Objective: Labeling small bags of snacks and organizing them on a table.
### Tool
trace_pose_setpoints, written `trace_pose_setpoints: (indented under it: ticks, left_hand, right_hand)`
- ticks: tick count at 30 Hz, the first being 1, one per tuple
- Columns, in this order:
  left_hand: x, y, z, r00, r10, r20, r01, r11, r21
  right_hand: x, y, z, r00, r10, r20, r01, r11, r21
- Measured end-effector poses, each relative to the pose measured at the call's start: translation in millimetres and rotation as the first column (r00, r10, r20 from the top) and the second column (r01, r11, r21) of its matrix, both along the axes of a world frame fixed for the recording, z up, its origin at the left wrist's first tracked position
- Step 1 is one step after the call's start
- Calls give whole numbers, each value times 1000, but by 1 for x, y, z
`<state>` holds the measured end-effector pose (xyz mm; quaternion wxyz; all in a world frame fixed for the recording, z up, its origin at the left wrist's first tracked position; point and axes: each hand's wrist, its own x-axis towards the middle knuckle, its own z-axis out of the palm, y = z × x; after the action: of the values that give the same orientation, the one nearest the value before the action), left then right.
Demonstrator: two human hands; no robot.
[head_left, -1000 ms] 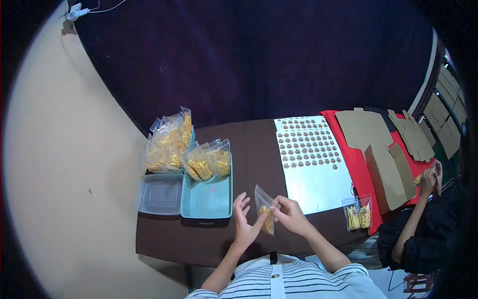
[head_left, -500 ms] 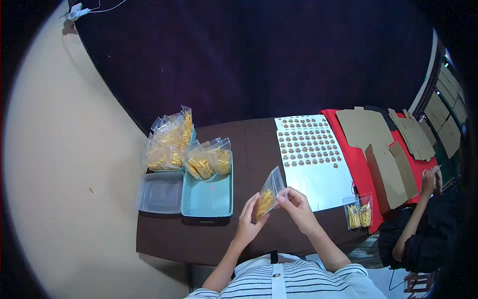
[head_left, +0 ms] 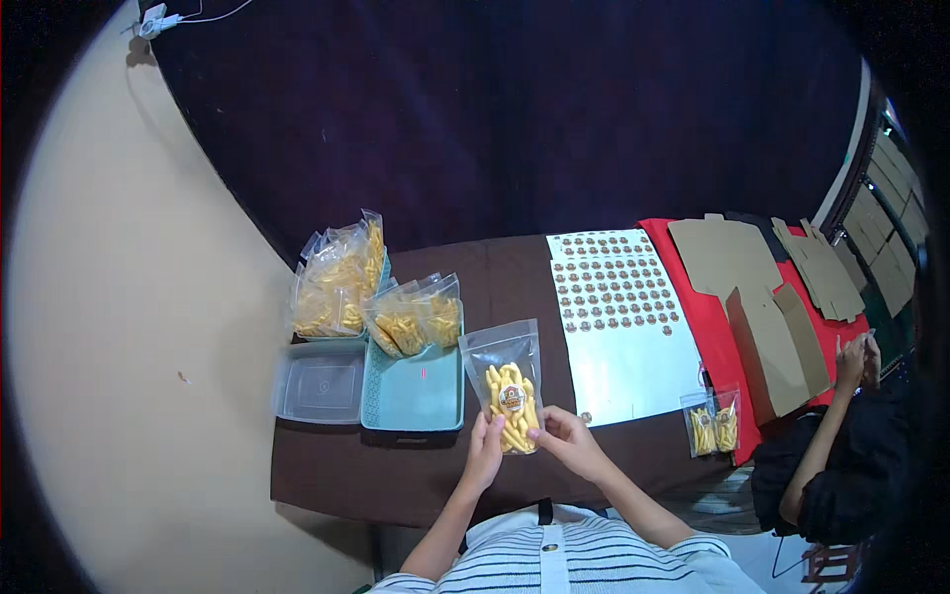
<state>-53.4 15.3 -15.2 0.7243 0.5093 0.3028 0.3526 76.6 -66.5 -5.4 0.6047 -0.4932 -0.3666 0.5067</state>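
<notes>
Between my two hands, a clear plastic bag of yellow stick-shaped snacks (head_left: 516, 431) stands upright above the table's front part. A round sticker (head_left: 511, 398) shows on its face. My left hand (head_left: 482, 457) grips the lower left edge of the bag, thumb in front. On the lower right edge, my right hand (head_left: 571, 445) pinches it, also thumb in front. Just right of the bag lies a white sheet with rows of round stickers (head_left: 618, 297). One lone sticker (head_left: 586, 418) is at its near left corner.
More filled bags (head_left: 411, 322) lean in a light blue tray (head_left: 414, 396); others are heaped behind (head_left: 341, 272). A clear plastic container (head_left: 322, 386) sits beside. At right are two labelled bags (head_left: 713, 429), an open cardboard box (head_left: 777, 361) on red cloth, and another person's hands (head_left: 857, 361).
The bag has turned from tilted and side-on to upright and facing me, and shifted slightly left. Its sticker now shows. My right hand has moved down to the bag's lower edge.
</notes>
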Motion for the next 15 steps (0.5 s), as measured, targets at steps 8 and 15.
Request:
trace_pose_setpoints:
  ticks: [8,15]
  left_hand:
    - [4,-6,-10,970,-218,108,215,976,38]
    - [5,-4,-14,971,-211,112,208,978,31]
  right_hand:
    - [4,-5,1,970,-224,97,218,973,70]
    - [2,-8,-12,968,-211,132,201,976,84]
